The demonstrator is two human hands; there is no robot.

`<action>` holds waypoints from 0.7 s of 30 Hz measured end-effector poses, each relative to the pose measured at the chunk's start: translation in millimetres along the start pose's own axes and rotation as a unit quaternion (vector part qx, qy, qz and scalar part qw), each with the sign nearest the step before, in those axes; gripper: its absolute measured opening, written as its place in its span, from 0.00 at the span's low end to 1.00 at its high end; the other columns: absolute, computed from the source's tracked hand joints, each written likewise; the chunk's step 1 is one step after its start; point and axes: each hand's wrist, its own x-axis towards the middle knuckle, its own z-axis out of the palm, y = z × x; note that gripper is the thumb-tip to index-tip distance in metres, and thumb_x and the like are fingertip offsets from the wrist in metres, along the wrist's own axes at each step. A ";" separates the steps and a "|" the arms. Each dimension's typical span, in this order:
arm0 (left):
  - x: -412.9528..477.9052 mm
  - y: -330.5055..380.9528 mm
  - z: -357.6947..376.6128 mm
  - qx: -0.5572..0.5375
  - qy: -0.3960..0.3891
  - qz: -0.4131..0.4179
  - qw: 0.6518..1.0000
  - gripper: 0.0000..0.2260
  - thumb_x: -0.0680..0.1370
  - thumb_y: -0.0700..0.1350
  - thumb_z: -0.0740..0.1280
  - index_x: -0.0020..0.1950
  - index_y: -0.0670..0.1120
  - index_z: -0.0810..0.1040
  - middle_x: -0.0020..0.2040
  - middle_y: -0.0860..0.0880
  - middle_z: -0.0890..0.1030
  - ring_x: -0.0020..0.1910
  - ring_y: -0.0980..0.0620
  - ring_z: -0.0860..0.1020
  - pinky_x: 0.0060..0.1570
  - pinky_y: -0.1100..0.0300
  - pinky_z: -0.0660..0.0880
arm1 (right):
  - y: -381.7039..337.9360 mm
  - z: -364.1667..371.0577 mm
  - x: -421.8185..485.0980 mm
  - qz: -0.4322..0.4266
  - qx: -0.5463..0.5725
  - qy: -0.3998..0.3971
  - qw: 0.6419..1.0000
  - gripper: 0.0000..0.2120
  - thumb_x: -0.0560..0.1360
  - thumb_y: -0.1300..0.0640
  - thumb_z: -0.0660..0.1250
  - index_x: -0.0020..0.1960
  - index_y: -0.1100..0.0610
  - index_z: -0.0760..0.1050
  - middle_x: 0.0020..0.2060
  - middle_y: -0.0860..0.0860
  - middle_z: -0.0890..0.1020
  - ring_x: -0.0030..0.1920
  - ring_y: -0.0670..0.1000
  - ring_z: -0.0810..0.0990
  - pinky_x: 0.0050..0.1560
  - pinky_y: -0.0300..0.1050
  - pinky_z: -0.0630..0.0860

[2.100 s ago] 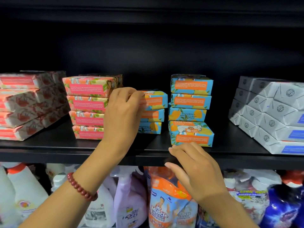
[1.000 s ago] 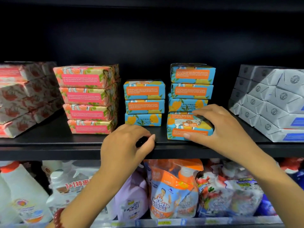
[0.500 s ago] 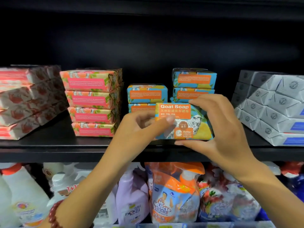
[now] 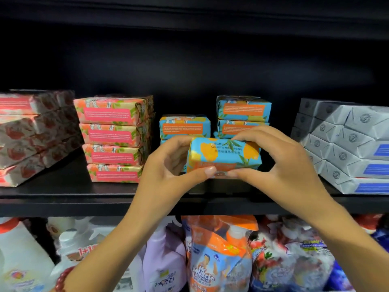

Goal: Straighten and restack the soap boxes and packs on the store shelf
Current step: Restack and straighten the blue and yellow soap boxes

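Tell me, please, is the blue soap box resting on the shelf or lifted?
Lifted: left hand and right hand pinch the blue soap box, thumbs beneath.

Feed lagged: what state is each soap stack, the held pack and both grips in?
Blue goat soap pack: held up, tilted.
Left grip: pinching its left end.
Right grip: pinching its right end.
Pink stack: four high, squared.
Left blue stack: lower part hidden.
Right blue stack: lower part hidden.
Red packs: stacked, skewed.
Grey boxes: stacked, angled.

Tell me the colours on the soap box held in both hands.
The soap box is sky blue with orange shapes and green leaves; head view.
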 end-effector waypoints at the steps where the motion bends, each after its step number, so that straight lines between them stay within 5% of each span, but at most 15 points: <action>1: 0.6 0.1 -1.6 0.015 -0.001 -0.005 1.000 0.22 0.64 0.47 0.77 0.56 0.47 0.78 0.53 0.53 0.83 0.54 0.55 0.80 0.52 0.61 0.76 | 0.5 1.6 -1.5 -0.026 -0.027 0.023 0.999 0.20 0.65 0.52 0.76 0.53 0.60 0.77 0.49 0.49 0.79 0.53 0.45 0.75 0.54 0.33 0.70; 7: 10.9 7.3 -10.4 0.101 -0.008 -0.060 0.993 0.33 0.55 0.58 0.77 0.58 0.53 0.78 0.53 0.57 0.82 0.54 0.59 0.80 0.56 0.52 0.77 | 7.6 12.2 -9.1 -0.157 -0.130 0.103 0.974 0.11 0.68 0.67 0.70 0.50 0.64 0.78 0.47 0.56 0.79 0.50 0.53 0.73 0.52 0.41 0.70; 12: 14.3 11.3 -15.2 0.189 -0.054 -0.066 0.978 0.37 0.50 0.59 0.78 0.59 0.55 0.78 0.54 0.58 0.81 0.54 0.60 0.79 0.57 0.53 0.76 | 11.8 19.0 -13.4 -0.202 -0.119 0.090 0.968 0.06 0.77 0.63 0.56 0.52 0.58 0.69 0.51 0.52 0.72 0.53 0.53 0.72 0.54 0.43 0.71; 14: 10.6 9.9 -13.0 0.205 -0.035 -0.038 0.977 0.33 0.51 0.57 0.79 0.56 0.55 0.78 0.53 0.57 0.81 0.53 0.59 0.79 0.56 0.52 0.77 | 14.1 19.4 -14.1 -0.194 -0.124 0.083 0.970 0.06 0.77 0.62 0.58 0.53 0.58 0.69 0.52 0.52 0.71 0.55 0.53 0.72 0.54 0.44 0.71; 17: 4.0 8.4 -10.5 0.244 -0.003 0.066 0.968 0.28 0.57 0.52 0.79 0.56 0.53 0.77 0.54 0.58 0.77 0.56 0.59 0.76 0.55 0.56 0.76 | 17.2 15.7 -12.6 -0.114 -0.106 0.029 0.987 0.23 0.69 0.57 0.70 0.61 0.57 0.68 0.60 0.52 0.70 0.62 0.51 0.69 0.63 0.37 0.66; 21: 2.2 6.2 -9.2 0.329 0.020 0.203 0.922 0.25 0.64 0.51 0.77 0.58 0.48 0.75 0.55 0.56 0.74 0.56 0.58 0.73 0.53 0.65 0.72 | 9.3 9.4 -10.9 0.048 0.079 -0.068 0.993 0.44 0.62 0.41 0.74 0.72 0.45 0.57 0.67 0.42 0.66 0.67 0.39 0.66 0.64 0.29 0.63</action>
